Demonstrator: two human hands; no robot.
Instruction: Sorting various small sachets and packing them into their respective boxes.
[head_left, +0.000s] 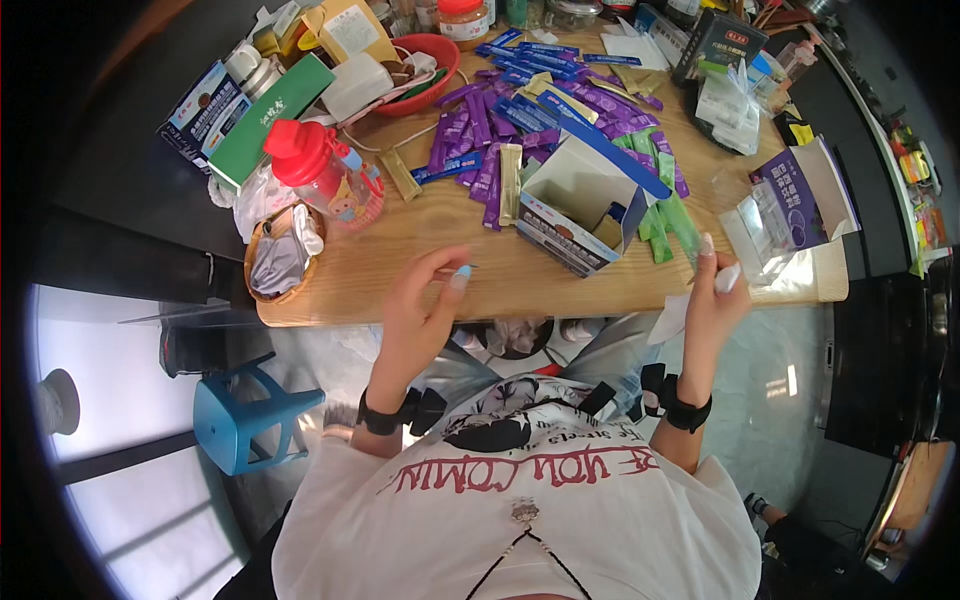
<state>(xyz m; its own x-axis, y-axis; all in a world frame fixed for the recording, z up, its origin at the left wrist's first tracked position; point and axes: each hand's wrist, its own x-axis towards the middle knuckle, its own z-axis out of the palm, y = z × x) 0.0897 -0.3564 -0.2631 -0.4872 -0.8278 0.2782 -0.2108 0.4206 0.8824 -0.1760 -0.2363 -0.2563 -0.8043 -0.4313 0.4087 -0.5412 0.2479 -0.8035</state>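
My right hand (716, 300) pinches a green stick sachet (681, 225) by its lower end, beside the table's front edge; a crumpled white tissue (667, 319) is also in it. With fingers apart and slightly blurred, my left hand (427, 307) hovers over the front edge, apparently holding nothing. Between the hands stands an open blue and white carton (577, 202) with a gold sachet (609, 226) inside. Behind it lies a loose heap of purple sachets (480, 120), blue sachets (532, 60) and several gold ones (510, 184). More green sachets (658, 236) lie right of the carton.
On the left are a red-capped bottle (322, 172), a small wicker basket (319, 259) holding cloth, a green box (270, 120) and a red bowl (450, 64). An opened purple carton (802, 195) lies at right. Jars line the back. A blue stool (240, 420) stands on the floor.
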